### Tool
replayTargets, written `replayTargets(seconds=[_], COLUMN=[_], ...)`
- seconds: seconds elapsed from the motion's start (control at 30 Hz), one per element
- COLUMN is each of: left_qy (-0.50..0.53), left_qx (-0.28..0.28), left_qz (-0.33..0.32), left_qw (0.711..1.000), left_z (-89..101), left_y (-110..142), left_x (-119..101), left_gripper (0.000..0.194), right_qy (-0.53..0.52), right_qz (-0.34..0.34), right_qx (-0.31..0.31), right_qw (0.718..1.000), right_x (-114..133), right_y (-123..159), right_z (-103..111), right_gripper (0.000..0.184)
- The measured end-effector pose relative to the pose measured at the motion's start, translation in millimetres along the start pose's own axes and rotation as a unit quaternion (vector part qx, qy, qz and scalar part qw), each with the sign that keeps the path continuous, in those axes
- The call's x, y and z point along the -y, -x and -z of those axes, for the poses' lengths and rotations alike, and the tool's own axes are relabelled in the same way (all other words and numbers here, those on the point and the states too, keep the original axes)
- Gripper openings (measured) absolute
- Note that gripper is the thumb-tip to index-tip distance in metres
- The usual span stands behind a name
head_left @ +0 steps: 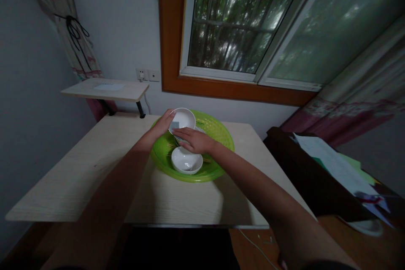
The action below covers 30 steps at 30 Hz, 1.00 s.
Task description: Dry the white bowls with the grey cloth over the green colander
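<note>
A white bowl (185,117) is tilted on its side, its inside facing me. My left hand (163,124) grips its left rim, thumb and fingers closed around the edge. A small grey-green square pad (174,125), a cloth or sponge, shows inside that bowl. My right hand (195,139) presses over the pad with its fingers stretched together at the bowl's lower edge. A second white bowl (186,161) sits upright nearer to me in a round green plastic basin (223,135). Thin sticks like chopsticks (171,147) lie in the basin. Another dish is partly hidden under my right hand.
The basin rests on a pale wooden table (133,185). A small raised shelf (107,88) with a paper stands at the back left. Beyond the table is a window (234,21). A dark box-like piece (294,173) with papers (335,164) stands at the right.
</note>
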State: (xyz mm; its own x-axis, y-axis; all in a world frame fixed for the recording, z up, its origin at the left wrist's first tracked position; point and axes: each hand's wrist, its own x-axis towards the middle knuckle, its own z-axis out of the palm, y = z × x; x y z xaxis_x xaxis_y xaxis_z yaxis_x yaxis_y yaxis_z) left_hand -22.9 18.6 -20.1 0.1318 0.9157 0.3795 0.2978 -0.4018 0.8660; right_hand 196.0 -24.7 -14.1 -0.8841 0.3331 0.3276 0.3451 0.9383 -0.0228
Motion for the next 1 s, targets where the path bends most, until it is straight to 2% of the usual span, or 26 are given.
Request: replayTargets(seconds=[0.17, 0.37, 0.53, 0.7, 0.9, 1.0], left_qy=[0.004, 0.016, 0.039, 0.076, 0.194, 0.206], left_qx=[-0.002, -0.014, -0.001, 0.021, 0.025, 0.039], left_qz=[0.014, 0.021, 0.012, 0.009, 0.096, 0.105], left_qw=[1.000, 1.000, 0.999, 0.997, 0.976, 0.972], left_z=[-0.7, -0.5, -0.3, -0.9, 6.3, 8.9], left_y=[-1.2, -2.5, -1.1, 3.7, 9.8, 8.9], left_x=[3.8, 3.2, -1.2, -11.0, -23.8, -23.4], left_gripper=[0.050, 0.046, 0.045, 0.039, 0.043, 0.039], right_qy=[0.046, 0.162, 0.225, 0.248, 0.238, 0.234], right_qz=[-0.017, -0.080, -0.085, -0.060, 0.007, 0.037], right_qx=[0.009, 0.006, -0.004, 0.034, 0.027, 0.018], right_qw=[0.999, 0.984, 0.971, 0.966, 0.971, 0.971], right_x=[0.9, -4.7, -3.3, -0.2, -4.9, -6.9], right_y=[-3.9, -7.5, -6.2, -5.5, -4.0, -4.0], right_z=[3.7, 10.4, 13.9, 14.2, 12.3, 9.7], right_gripper=[0.052, 0.021, 0.021, 0.019, 0.020, 0.022])
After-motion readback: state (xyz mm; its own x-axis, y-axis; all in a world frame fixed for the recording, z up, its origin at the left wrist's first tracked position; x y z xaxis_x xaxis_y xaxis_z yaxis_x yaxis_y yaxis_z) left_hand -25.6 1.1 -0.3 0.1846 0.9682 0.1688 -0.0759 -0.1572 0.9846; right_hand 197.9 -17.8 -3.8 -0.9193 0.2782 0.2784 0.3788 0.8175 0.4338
